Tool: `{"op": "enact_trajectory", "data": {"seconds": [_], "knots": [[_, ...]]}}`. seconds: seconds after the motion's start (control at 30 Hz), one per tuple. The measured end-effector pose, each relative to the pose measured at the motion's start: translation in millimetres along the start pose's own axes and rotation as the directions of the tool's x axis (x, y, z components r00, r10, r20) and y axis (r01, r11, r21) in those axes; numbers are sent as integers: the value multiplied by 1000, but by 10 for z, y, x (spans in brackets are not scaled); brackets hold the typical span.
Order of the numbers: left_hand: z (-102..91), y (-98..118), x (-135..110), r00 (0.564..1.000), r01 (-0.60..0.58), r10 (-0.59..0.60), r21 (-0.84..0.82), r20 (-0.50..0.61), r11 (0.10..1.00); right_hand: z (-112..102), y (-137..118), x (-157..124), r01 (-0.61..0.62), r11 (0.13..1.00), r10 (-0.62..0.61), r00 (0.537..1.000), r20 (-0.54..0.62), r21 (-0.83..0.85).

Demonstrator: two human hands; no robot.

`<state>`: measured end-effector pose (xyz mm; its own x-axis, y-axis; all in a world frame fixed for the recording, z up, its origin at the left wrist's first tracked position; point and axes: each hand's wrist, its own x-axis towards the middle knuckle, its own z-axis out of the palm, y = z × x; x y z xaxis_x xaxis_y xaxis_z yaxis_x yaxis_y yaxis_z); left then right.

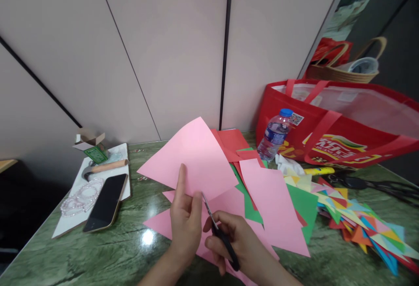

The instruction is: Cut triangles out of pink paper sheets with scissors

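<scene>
My left hand (186,216) grips a pink sheet of paper (199,155) by its near edge, with the index finger stretched along its face. My right hand (232,238) is closed round the black handles of a pair of scissors (225,244). The scissor blades point up and away from me, their tip at the sheet's lower edge beside my left thumb. Whether the blades are parted I cannot make out. Beneath both hands lie more pink paper pieces (160,224), partly hidden. A pink piece (278,203) rests on green paper (304,205) to the right, with red paper (234,142) behind.
On the left, a white board (65,225) carries a phone (106,203), beads (78,201), a wooden-handled tool (108,167) and a small green box (94,148). A water bottle (275,135), red bag (353,124), yellow tube (319,171) and colourful folded paper (363,222) stand or lie right.
</scene>
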<state>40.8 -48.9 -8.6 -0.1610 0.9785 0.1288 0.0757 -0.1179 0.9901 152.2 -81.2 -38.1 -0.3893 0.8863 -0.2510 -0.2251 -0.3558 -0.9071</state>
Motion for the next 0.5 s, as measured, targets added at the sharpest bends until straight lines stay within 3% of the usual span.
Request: {"op": "enact_trajectory", "data": {"seconds": [0.27,0.5], "knots": [[0,28,-2,999,28,-27,-48,24,998,39,-49,-13,2,1000,-2,1000,-10,-21],[76,64,-100,991,129,-119,-205,60,970,66,-141,-15,124,992,-124,992,-21,24]]}}
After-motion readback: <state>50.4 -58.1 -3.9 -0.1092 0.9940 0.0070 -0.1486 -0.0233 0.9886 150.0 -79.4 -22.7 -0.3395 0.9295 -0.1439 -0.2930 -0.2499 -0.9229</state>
